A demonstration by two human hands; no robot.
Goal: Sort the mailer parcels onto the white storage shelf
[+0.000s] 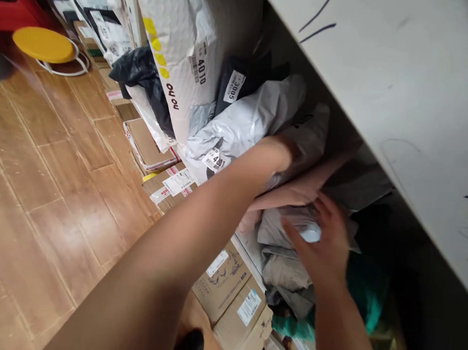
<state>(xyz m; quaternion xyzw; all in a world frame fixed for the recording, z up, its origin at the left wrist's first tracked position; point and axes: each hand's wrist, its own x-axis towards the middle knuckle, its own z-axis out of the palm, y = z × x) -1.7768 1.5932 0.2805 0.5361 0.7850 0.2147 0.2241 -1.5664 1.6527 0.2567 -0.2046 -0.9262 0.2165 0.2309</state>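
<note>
My left hand point(279, 151) reaches in among the mailing bags on a shelf. Its fingers are hidden behind a grey-white plastic parcel point(314, 129) and a pink parcel point(296, 192). My right hand point(329, 239), somewhat blurred, has thumb and fingers apart. Its fingertips are at the lower edge of the pink parcel, over a grey parcel point(272, 225) with a pale label. A shiny white bag point(245, 117) labelled 4001 lies just beyond my left wrist. Behind it are a dark parcel point(223, 92) marked 3005 and a large white bag point(182, 50) marked 4010.
A white board point(401, 100) with pen marks overhangs the parcels on the right. Cardboard boxes point(227, 280) stand along the shelf's foot. Green bags point(365, 288) lie near my right forearm. A yellow stool point(46, 44) stands on the wooden floor point(51, 185).
</note>
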